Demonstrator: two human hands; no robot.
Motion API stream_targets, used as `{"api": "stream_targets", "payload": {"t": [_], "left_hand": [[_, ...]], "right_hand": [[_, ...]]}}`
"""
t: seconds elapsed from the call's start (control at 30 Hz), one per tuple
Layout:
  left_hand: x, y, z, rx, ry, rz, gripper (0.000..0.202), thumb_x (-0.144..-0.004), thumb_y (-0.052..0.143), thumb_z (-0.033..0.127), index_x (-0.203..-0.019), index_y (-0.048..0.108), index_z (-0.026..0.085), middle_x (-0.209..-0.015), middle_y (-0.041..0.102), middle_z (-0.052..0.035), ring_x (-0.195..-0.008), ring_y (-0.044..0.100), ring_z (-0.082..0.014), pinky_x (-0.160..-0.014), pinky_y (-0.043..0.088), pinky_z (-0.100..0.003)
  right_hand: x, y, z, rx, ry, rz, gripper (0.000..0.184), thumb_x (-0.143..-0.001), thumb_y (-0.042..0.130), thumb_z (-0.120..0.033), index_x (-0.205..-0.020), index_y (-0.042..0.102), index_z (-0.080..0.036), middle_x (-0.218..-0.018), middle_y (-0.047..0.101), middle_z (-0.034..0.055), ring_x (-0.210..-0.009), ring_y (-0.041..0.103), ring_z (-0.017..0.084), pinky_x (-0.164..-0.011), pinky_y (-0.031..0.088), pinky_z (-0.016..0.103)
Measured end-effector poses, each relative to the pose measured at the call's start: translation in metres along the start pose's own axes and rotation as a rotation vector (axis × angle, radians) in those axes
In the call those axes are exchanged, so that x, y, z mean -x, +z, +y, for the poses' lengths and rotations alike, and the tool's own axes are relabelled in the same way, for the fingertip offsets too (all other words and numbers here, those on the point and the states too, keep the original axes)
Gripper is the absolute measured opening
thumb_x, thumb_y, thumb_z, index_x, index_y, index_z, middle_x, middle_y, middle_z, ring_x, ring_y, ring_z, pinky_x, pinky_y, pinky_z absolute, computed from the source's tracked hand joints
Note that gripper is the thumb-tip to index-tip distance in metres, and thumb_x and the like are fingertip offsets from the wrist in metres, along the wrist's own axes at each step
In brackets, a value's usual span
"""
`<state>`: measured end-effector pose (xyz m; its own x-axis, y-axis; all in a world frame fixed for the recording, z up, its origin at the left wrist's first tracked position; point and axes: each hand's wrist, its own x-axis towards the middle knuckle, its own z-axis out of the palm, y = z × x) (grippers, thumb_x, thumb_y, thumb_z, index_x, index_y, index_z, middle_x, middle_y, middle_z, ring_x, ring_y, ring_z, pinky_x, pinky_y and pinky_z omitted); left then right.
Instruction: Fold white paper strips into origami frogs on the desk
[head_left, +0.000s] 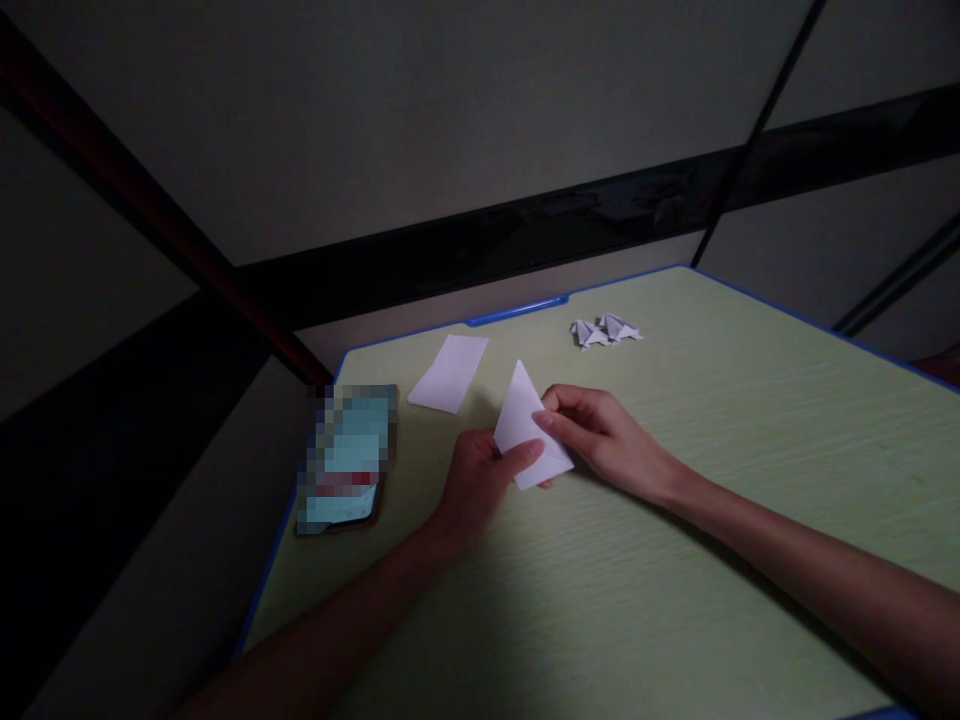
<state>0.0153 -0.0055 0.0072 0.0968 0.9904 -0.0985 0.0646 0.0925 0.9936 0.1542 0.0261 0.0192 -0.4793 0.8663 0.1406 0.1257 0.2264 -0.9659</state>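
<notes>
Folded white paper (pixel 516 412) held over table (pixel 750 390), tip pointed away: lower left pinched in grip of left hand (pixel 476 472), right edge pinched in grip of right hand (pixel 604 437). Loose sheet (pixel 450 373) laid farther back, near phone (pixel 349 455). Two folded paper figures (pixel 616 328) set close together toward far table edge.

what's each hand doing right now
Left hand: closed on the folded paper, thumb on top.
Right hand: closed on the same paper, at its right edge.
</notes>
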Motion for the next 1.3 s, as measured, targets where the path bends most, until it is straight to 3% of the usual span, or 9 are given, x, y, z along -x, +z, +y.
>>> {"api": "stream_targets", "payload": {"t": [0.3,0.53,0.7,0.93,1.13,1.3], "left_hand": [[0.000,0.002,0.002,0.031,0.043,0.059,0.026,-0.065,0.058,0.029,-0.047,0.061,0.010,-0.048,0.061,-0.0023,-0.048,0.053,-0.0109,-0.053,0.040,-0.022],[-0.007,-0.002,-0.009,0.207,0.076,0.146,0.017,-0.064,0.061,0.026,-0.057,0.063,0.011,-0.050,0.061,-0.0003,-0.047,0.052,-0.0096,-0.049,0.038,-0.021],[-0.007,0.000,-0.007,0.214,0.091,0.141,0.016,-0.064,0.060,0.025,-0.058,0.063,0.010,-0.049,0.060,-0.0017,-0.047,0.053,-0.0108,-0.050,0.039,-0.022],[-0.009,-0.001,-0.006,0.253,0.104,0.148,0.018,-0.064,0.060,0.026,-0.062,0.063,0.009,-0.047,0.059,-0.0018,-0.046,0.052,-0.0115,-0.048,0.038,-0.022],[-0.011,-0.003,-0.008,0.250,0.116,0.220,0.020,-0.063,0.061,0.028,-0.058,0.061,0.009,-0.044,0.055,0.0000,-0.045,0.048,-0.0098,-0.046,0.035,-0.021],[-0.010,-0.003,-0.010,0.145,0.128,0.231,0.021,-0.061,0.061,0.028,-0.051,0.057,0.010,-0.045,0.051,0.0023,-0.046,0.045,-0.0079,-0.046,0.033,-0.020]], "right_hand": [[0.003,0.005,0.000,0.176,0.021,-0.017,0.034,-0.083,0.034,-0.033,-0.059,0.049,-0.014,-0.050,0.054,0.0011,-0.044,0.042,0.008,-0.044,0.031,0.021],[-0.001,0.001,0.000,0.148,-0.052,-0.070,0.020,-0.081,0.039,-0.027,-0.067,0.046,-0.014,-0.064,0.057,0.0028,-0.060,0.050,0.012,-0.056,0.036,0.023],[0.001,0.003,-0.001,0.264,-0.023,-0.052,0.031,-0.083,0.035,-0.027,-0.061,0.052,-0.013,-0.060,0.055,0.0024,-0.055,0.046,0.010,-0.055,0.034,0.023],[-0.001,0.003,0.002,0.108,-0.008,-0.038,0.038,-0.081,0.037,-0.037,-0.053,0.047,-0.014,-0.047,0.035,-0.0048,-0.043,0.030,0.006,-0.045,0.026,0.020],[-0.005,0.001,0.009,-0.052,-0.017,-0.072,0.025,-0.075,0.048,-0.036,-0.063,0.044,-0.014,-0.055,0.039,-0.0044,-0.049,0.032,0.006,-0.045,0.024,0.019],[-0.003,0.002,0.009,-0.059,0.041,-0.063,0.030,-0.072,0.050,-0.037,-0.053,0.039,-0.016,-0.047,0.030,-0.0070,-0.043,0.025,0.005,-0.040,0.018,0.020]]}}
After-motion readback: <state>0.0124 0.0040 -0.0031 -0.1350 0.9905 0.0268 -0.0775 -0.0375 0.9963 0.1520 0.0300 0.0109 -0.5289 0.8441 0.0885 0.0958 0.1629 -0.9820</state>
